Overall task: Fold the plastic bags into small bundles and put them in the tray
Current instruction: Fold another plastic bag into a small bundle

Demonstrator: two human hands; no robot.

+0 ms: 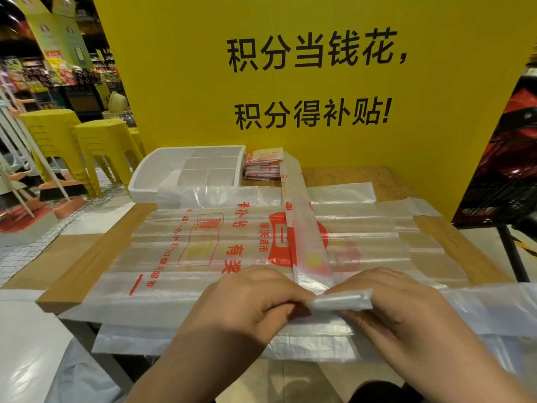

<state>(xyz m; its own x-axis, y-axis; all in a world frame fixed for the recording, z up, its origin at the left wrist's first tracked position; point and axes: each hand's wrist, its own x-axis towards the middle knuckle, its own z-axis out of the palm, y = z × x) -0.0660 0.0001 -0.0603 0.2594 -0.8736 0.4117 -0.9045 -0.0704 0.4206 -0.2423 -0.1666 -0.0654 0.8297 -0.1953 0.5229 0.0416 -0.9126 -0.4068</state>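
At the near edge of the table [343,177], pinching the end of the folded strip [303,228] with left hand [255,298] and right hand [401,303], atop the flat bags [174,251], well short of the tray [145,175]. May spring open or skew if either pinch slips.

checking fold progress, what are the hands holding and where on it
The left hand and right hand both pinch the folded bag strip at its near end.

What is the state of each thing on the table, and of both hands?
Bag strip: folded narrow, near end in both hands.
Flat bags: spread out, unfolded.
Tray: visible compartments empty.
Folded bundles: stacked beside the tray.
Left hand: pinches the strip.
Right hand: pinches the strip.
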